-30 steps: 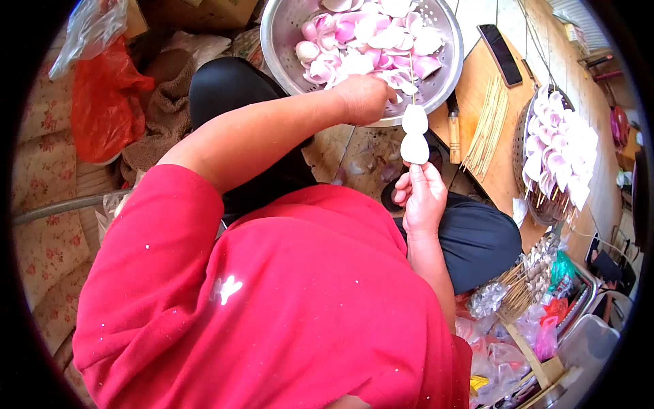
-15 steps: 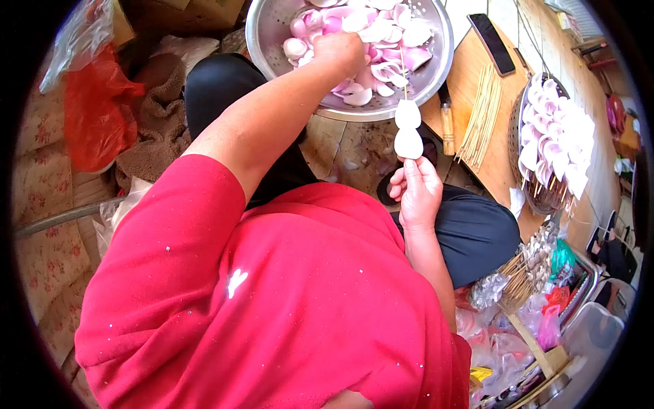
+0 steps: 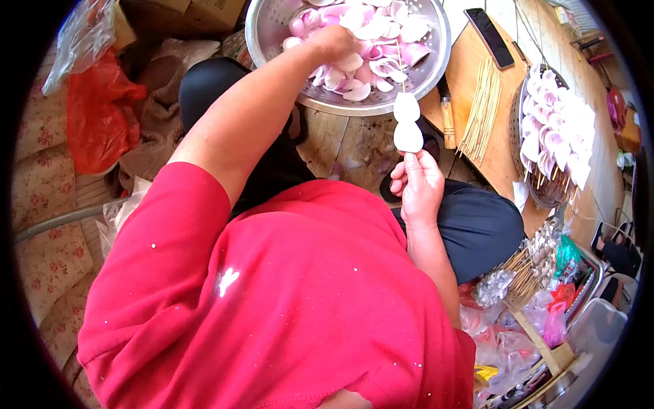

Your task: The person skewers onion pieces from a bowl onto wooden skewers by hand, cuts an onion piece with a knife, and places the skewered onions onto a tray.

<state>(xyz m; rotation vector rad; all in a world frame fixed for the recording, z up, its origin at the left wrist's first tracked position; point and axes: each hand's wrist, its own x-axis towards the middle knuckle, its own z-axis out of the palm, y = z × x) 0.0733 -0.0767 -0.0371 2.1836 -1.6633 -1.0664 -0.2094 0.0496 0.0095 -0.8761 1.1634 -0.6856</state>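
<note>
My left hand [image 3: 336, 43] is in the metal colander [image 3: 443, 51], fingers curled down among purple-white curved onion pieces [image 3: 398, 31]. Its fingertips are hidden, so what they grip cannot be made out. In front of my body, my right hand [image 3: 420, 189] pinches the lower end of a bamboo skewer [image 3: 403, 86], which stands up towards the colander's near rim. Two white onion pieces [image 3: 408, 136] are threaded on it, one above the other, just over my fingertips. The skewer's tip shows against the colander.
Right of the colander, a wooden board [image 3: 501, 146] bears loose skewers [image 3: 481, 112], a wooden-handled knife [image 3: 447, 123] and a phone [image 3: 489, 39]. Beyond stands a basket [image 3: 518, 140] of filled onion skewers [image 3: 555, 129]. Plastic bags [image 3: 507, 347] lie lower right; a red bag [image 3: 102, 112] hangs left.
My left hand has shifted slightly left and up over the onion pieces, its fingers lifted a little. My right hand and the skewer stay nearly the same; the whole view shifts slightly.
</note>
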